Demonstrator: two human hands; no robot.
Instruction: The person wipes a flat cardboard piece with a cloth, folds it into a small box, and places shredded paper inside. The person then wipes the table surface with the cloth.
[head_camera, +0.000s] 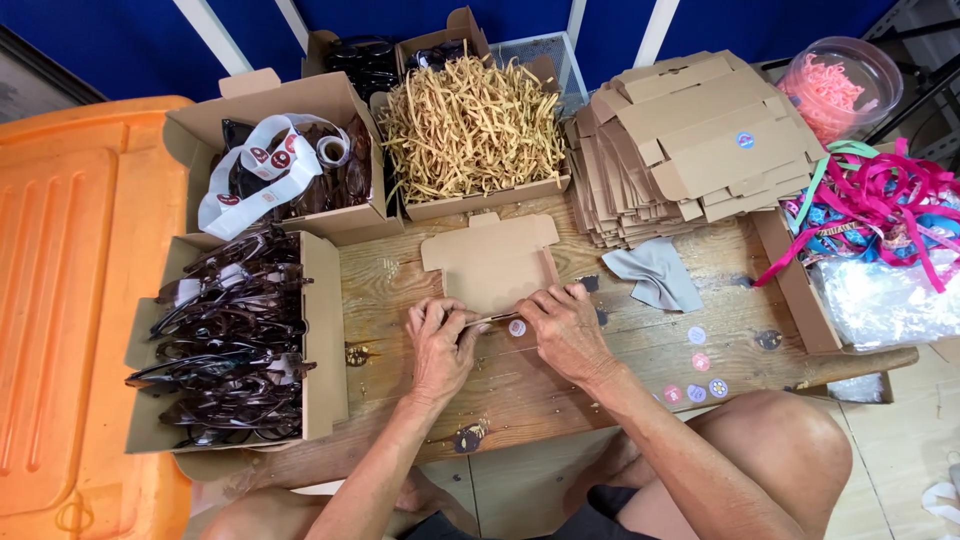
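A flat brown cardboard box blank (492, 262) lies on the wooden table (640, 350) in front of me. My left hand (438, 345) and my right hand (562, 328) both grip its near edge, folding a flap between the fingers. A small round sticker (517, 328) lies on the wood between the hands. A grey cloth (655, 273) rests just right of the blank.
A box of dark sunglasses (235, 345) stands at left, a box with a sticker roll (275, 165) behind it. Tan shredded filler (470, 125) fills a box at the back. Stacked box blanks (695, 140), ribbons (880, 205), a pink-filled tub (838, 85) sit right. Loose stickers (697, 380) near the edge.
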